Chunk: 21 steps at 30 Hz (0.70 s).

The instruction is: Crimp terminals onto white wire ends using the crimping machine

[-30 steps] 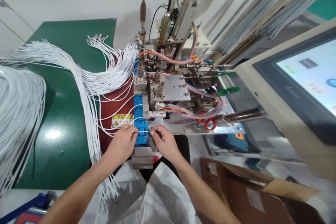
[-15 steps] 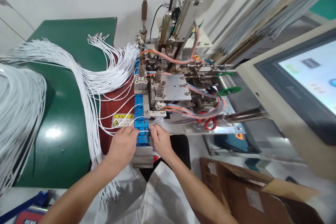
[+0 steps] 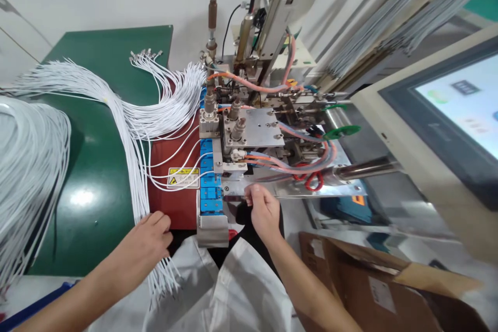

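Observation:
A long bundle of white cables (image 3: 134,181) runs down over the table's near edge, its loose ends hanging low. My left hand (image 3: 151,233) lies across this bundle with fingers curled round it; the fingertips are hidden. Right of the blue clamp rail (image 3: 210,181), my right hand (image 3: 264,212) is raised and apart from the rail. Its fingers are folded in, and nothing shows in them. Several single cables arc from the bundle into the upper blue blocks, under the machine (image 3: 252,129). The lowest blue blocks hold no visible cable.
A metal guard (image 3: 212,231) caps the rail's near end. More white cable (image 3: 31,166) is heaped on the green table (image 3: 89,228) at left. A screen (image 3: 462,98) juts in at right above a cardboard box (image 3: 361,280). A warning label (image 3: 183,178) sits on the red plate.
My left hand has moved from the rail down and left onto the cable bundle. My right hand has drawn back to the right. The cable between them now sits among the others at the rail.

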{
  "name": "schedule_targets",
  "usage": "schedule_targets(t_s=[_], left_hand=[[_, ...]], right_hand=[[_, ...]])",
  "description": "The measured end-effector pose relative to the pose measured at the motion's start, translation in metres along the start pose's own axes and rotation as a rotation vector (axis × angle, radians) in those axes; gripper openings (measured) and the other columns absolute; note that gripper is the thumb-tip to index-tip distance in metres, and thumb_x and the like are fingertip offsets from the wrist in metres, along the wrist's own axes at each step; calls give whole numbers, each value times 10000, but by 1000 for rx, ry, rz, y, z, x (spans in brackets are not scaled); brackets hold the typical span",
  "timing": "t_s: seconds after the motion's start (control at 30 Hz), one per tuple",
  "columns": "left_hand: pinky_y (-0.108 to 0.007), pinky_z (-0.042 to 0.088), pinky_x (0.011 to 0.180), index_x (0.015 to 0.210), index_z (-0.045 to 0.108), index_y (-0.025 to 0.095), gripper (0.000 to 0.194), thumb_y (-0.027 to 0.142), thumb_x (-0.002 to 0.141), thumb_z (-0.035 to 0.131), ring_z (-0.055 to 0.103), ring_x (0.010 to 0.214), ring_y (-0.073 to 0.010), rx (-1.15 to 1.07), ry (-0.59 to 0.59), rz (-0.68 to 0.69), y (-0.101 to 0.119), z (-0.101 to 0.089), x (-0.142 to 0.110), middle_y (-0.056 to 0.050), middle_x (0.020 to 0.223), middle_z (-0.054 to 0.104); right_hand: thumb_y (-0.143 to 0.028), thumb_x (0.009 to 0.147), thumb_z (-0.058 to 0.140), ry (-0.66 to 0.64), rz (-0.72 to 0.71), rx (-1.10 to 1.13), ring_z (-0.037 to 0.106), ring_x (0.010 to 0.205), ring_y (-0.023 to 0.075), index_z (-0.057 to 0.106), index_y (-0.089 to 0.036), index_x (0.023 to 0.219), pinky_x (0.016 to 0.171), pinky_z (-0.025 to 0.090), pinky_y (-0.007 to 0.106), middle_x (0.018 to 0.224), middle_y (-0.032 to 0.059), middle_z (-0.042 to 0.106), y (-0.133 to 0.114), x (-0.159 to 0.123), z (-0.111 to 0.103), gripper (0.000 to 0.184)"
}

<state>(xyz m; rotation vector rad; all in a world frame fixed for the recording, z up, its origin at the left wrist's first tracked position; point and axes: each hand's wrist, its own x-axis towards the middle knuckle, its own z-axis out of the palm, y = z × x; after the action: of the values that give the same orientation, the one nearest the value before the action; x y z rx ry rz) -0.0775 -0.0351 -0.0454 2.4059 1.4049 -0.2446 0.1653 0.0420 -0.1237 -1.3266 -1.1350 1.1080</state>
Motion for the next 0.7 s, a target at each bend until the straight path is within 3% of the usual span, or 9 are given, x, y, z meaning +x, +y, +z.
schedule_targets(t_s=[0.1,0.2,0.3,0.43,0.57,0.63,0.7], left_hand=[[-360,390,754,685,616,156,202,52,793,480,479,845,-208,96,-103,-59,1,-3,-6,-55,832,557],[-333,397,737,688,605,164,197,84,820,483,488,822,-193,17,-81,24,4,-11,3,-46,804,561],[-300,408,732,751,591,179,189,197,877,451,522,782,-164,-153,74,144,8,-17,19,-22,774,587],[-269,436,681,817,579,182,214,243,905,393,564,705,-137,-296,359,18,16,-15,38,-10,755,625],[-289,467,710,914,602,193,203,232,894,404,585,743,-146,-366,459,-90,29,-4,51,-27,827,647],[-305,475,761,985,609,184,219,227,885,418,598,808,-158,-443,502,-86,38,1,57,-50,896,656],[-305,475,809,1068,594,179,254,238,875,441,600,888,-167,-580,511,-90,48,2,65,-70,988,653]], right_hand=[[-443,855,418,-42,-1,-8,387,505,96,491,-168,568,501,318,231,525,-33,431,-3,-1,0,404],[-439,854,426,-62,13,-11,378,495,95,487,-170,559,498,312,231,513,-38,412,-5,-4,1,404],[-429,848,448,-84,24,29,391,493,96,513,-168,574,487,321,228,518,-31,433,-9,-9,0,383],[-428,848,453,-180,-6,203,479,527,118,627,-161,668,501,380,244,593,16,560,-12,-22,-4,366],[-439,823,493,-135,-5,392,539,536,134,679,-185,798,507,433,260,621,28,619,-16,-31,-7,315],[-350,783,582,-102,15,330,552,528,123,684,-202,792,516,452,252,616,11,628,-22,-31,-7,180],[-262,752,627,-150,4,215,573,565,124,693,-212,762,556,473,254,641,8,641,-29,-28,-5,84]])
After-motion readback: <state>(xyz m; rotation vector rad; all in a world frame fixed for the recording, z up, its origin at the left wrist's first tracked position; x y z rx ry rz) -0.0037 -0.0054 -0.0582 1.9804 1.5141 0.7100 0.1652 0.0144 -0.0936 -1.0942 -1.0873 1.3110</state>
